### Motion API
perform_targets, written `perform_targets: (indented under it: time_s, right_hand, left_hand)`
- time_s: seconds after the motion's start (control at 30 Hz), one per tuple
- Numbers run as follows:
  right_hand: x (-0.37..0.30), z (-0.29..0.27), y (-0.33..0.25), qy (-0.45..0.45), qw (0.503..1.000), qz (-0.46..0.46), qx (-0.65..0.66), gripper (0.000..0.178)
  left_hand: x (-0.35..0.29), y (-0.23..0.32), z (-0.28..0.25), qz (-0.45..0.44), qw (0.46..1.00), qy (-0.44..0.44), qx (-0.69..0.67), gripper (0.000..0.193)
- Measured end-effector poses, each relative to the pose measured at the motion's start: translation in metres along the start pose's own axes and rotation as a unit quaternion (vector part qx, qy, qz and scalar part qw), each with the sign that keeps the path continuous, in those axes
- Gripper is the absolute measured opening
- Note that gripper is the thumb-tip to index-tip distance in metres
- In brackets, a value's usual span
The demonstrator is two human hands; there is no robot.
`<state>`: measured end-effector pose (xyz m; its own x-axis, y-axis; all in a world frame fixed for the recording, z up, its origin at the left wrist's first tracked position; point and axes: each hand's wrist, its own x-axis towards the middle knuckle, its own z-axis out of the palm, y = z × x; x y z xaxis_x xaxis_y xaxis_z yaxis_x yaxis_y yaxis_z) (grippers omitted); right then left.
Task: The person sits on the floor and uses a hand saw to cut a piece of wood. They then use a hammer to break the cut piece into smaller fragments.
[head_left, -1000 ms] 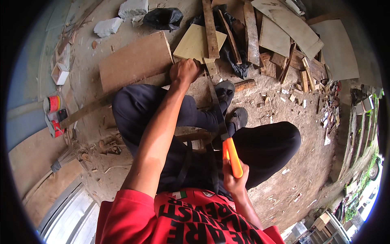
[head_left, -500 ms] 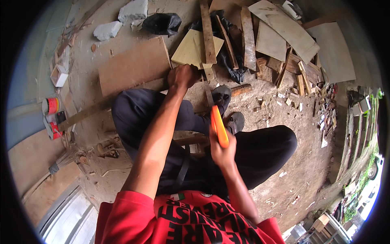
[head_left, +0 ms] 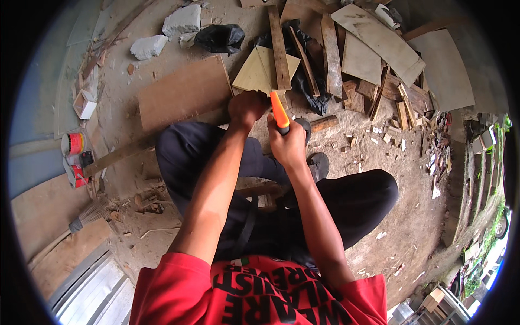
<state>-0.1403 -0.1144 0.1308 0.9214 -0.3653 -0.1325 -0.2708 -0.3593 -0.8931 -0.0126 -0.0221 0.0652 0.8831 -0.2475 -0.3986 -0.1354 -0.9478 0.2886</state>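
Observation:
My right hand (head_left: 288,143) is wrapped round the orange handle of a handsaw (head_left: 279,111), in front of my body and between my knees. In this frame the saw's blade is hidden. Just left of the handle, my left hand (head_left: 248,108) is closed at the near edge of a pale yellow board (head_left: 254,73); what its fingers grip is hidden under it. A narrow wooden plank (head_left: 279,51) lies across that board, its near end just beyond my hands.
A brown wooden panel (head_left: 184,89) lies to the left. Beyond are a black plastic bag (head_left: 220,38) and white blocks (head_left: 182,20). Boards and offcuts (head_left: 363,57) pile up at the far right, with wood scraps on the dirt floor. Cans (head_left: 73,143) stand at the left wall.
My right hand has pushed the handsaw forward and away from my body, up close to my left hand. The blade that showed before is now out of sight. My left hand stays near the board.

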Motion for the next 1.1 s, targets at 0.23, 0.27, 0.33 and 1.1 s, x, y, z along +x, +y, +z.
perform_targets:
  time_s: [0.23, 0.27, 0.33, 1.1]
  right_hand:
    - [-0.146, -0.062, 0.041, -0.038, 0.996, 0.039, 0.071, 0.015]
    - [-0.171, -0.079, 0.042, -0.047, 0.995, 0.067, 0.055, 0.014]
    - [-0.187, -0.092, 0.033, -0.052, 0.993, 0.095, 0.045, 0.013]
    - [-0.163, -0.095, 0.023, -0.070, 0.993, 0.064, 0.072, 0.016]
  left_hand:
    - [0.055, -0.061, 0.092, 0.006, 0.978, 0.193, -0.079, 0.033]
    - [0.050, -0.052, 0.090, 0.008, 0.982, 0.174, -0.075, 0.033]
    - [0.033, -0.034, 0.069, 0.010, 0.986, 0.151, -0.067, 0.033]
    - [0.012, -0.026, 0.049, 0.033, 0.974, 0.222, -0.035, 0.029]
